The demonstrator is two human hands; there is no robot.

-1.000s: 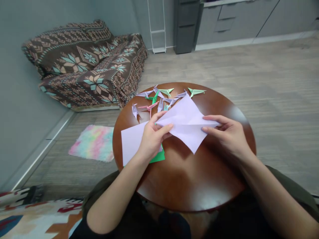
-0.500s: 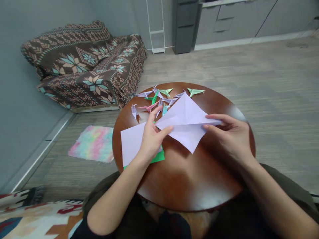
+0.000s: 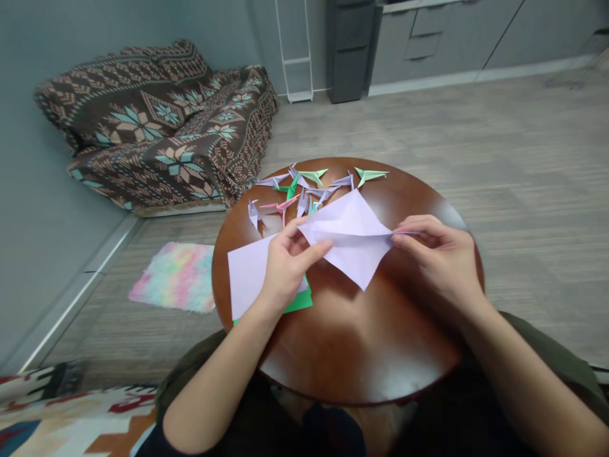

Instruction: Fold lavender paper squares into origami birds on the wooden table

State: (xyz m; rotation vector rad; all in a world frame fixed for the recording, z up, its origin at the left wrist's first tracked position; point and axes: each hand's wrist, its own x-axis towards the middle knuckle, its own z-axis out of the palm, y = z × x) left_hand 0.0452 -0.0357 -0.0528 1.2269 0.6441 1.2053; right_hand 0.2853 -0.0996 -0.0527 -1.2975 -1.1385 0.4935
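Observation:
A creased sheet of lilac origami paper hangs above the round table, held at both sides. My left hand grips its left corner, thumb on top and fingers behind. At the opposite corner, my right hand pinches the paper between thumb and fingers, and the sheet is folded together there. Beneath my left hand lies a stack of flat paper, with a lilac sheet over a green sheet. Several folded paper cranes in lilac, green, pink and blue, among them a pink crane, rest beyond the sheet.
The brown round table stands in front of my knees. A pale green crane lies near its far edge. Past the table are a sofa with a patterned cover, a fluffy pastel rug and grey cabinets.
My right fingers have closed together, pinching the right corner flatter. The sheet's top corner has dipped a little, and my left fingers have curled further behind the paper.

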